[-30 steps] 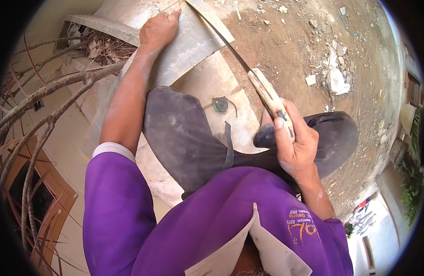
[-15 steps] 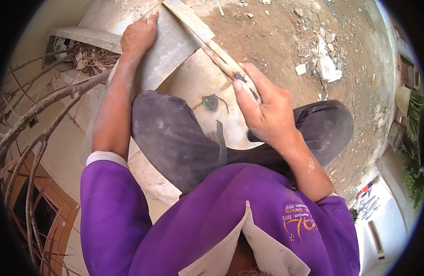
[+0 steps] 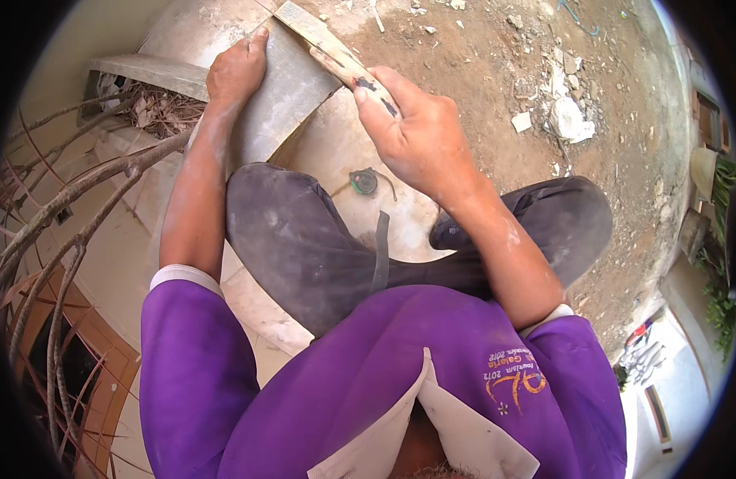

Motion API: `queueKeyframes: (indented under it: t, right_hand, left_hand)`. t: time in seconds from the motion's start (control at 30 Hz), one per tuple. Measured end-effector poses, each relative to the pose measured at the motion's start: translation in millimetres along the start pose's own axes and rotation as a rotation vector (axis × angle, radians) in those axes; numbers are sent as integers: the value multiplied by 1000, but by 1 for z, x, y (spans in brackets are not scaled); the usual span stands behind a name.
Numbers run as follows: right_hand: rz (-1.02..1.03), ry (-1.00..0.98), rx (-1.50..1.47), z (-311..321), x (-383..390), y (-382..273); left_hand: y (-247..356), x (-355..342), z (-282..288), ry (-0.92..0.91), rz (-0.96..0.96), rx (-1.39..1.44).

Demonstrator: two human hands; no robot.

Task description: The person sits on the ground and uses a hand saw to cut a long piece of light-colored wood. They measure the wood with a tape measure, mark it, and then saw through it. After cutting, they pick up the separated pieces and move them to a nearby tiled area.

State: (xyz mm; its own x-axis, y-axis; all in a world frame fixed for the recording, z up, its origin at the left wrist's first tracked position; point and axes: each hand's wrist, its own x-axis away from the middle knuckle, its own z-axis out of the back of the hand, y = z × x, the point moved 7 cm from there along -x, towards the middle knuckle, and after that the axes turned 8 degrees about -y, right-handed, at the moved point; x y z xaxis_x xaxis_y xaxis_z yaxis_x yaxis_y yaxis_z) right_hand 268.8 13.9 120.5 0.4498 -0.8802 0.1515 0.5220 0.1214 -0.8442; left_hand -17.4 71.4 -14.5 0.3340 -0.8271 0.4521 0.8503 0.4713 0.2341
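Note:
My left hand grips the left edge of a flat grey slab, thumb on top and the other fingers mostly hidden. The slab lies tilted beyond my left knee. In my right hand is a long, narrow wooden tool with dark marks near the grip; its kind is unclear. My fingers are wrapped round its near end. Its far part lies along the slab's upper right edge. Between my legs, a small round green-and-black thing, like a tape measure, rests on the pale ground with a dark strip curling from it.
Bare branches reach in from the left, near a box of dry twigs. Dirt with scattered rubble and a crumpled white scrap spreads to the right. My bent legs in dark trousers flank the pale ground.
My right hand has moved away from me and leftward, taking the wooden tool along the slab's edge. My left hand and the slab have shifted only slightly.

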Motion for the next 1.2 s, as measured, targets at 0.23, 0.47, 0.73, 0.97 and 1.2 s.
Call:
queueKeyframes:
  t: [0.23,0.47,0.73,0.97,1.2]
  right_hand:
    - [25,48,-38,33,95,13]
    - [-89,-59,-24,-6,2,8]
    - [-1,2,-59,41,113,16]
    - [34,40,-46,0,12,15]
    - [9,44,-54,46,134,23]
  left_hand:
    - [-11,4,1,55,-10,57]
    - [-1,-2,2,53,-39,51]
    - [-7,3,3,38,-18,60]
    - [3,-5,4,50,-65,46]
    - [-9,4,6,36,-16,-13]
